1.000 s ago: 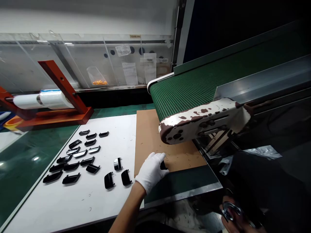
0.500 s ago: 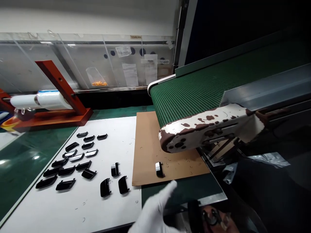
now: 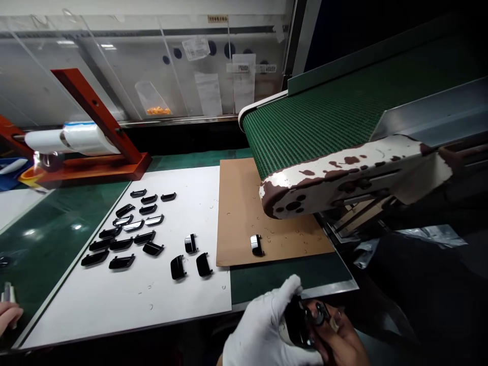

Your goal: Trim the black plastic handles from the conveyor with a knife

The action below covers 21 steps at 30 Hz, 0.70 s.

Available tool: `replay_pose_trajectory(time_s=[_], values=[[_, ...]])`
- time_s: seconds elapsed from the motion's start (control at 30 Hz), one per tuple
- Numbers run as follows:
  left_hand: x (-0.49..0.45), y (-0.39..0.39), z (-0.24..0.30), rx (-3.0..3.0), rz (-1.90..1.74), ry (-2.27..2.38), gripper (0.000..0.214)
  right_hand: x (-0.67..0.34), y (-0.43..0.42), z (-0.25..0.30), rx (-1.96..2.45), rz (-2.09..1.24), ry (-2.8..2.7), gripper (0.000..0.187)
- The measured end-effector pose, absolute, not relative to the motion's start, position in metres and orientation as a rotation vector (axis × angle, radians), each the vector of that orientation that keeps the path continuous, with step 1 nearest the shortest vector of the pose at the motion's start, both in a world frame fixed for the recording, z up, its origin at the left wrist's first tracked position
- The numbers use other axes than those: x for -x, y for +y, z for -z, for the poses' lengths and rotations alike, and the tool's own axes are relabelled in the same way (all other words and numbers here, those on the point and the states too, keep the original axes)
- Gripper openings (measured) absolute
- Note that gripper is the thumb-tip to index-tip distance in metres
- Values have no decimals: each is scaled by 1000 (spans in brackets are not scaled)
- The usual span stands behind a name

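My left hand [image 3: 263, 325], in a white glove, grips a glossy black plastic part [image 3: 294, 323] low in the view, with the thumb up along its edge. Close against that part is my bare right hand [image 3: 339, 338], its fingers bent around a small dark shiny object [image 3: 320, 312] whose kind I cannot make out. A similar black part with a bright reflection [image 3: 256, 245] lies on the brown cardboard [image 3: 236, 213] ahead. To the left, several more black parts [image 3: 122, 244] lie on the white sheet [image 3: 183, 305], three of them grouped nearer the cardboard.
A green conveyor belt [image 3: 324, 122] with a chipped white end housing [image 3: 343, 162] overhangs the cardboard. Film rolls [image 3: 86, 138] sit on an orange stand [image 3: 95, 168] at back left. Another person's hand [image 3: 9, 315] shows at the left edge. Small shavings [image 3: 151, 306] dot the sheet.
My left hand has closed on the black part and come together with my right hand. The view has shifted, and another person's hand has appeared at the left edge.
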<state>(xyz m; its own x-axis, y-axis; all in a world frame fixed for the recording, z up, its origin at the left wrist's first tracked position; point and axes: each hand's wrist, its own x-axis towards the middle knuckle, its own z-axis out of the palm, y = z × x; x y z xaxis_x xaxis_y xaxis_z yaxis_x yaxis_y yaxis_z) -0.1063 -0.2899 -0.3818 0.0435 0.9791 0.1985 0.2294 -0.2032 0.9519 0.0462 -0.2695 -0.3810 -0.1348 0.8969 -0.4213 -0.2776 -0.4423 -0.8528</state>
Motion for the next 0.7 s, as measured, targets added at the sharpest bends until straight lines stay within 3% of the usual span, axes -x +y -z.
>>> replay_pose_trajectory(time_s=[0.23, 0.7], values=[[107, -284, 352, -1382, -1039, 1195, 106, -51, -265, 371, 1178, -1756, -915, 44], [112, -286, 366, -1827, -1087, 1584, 95, -67, -248, 361, 1320, -1592, -1091, 42]])
